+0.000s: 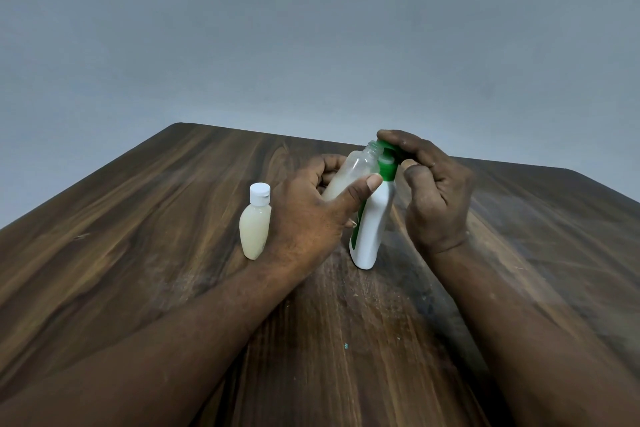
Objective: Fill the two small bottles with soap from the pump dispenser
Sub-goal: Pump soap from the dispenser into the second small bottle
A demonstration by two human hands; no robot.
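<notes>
Standing upright on the dark wooden table (pixel 138 253), the white pump dispenser (pixel 374 232) is seen with a green pump head (pixel 388 166) and a green label (pixel 357 224) down its side; no writing on it can be read. The pump head is covered by the right hand (pixel 433 191), whose fingers are curled over its top. An uncapped clear small bottle (pixel 356 168) is gripped by the left hand (pixel 311 215), fingers and thumb clamped round its body; it is tilted, its threaded neck held at the nozzle, with pale soap in its lower part. A second small bottle (pixel 255 229), filled with pale soap and closed by a white flip cap (pixel 259 193), is stood just left of that hand.
</notes>
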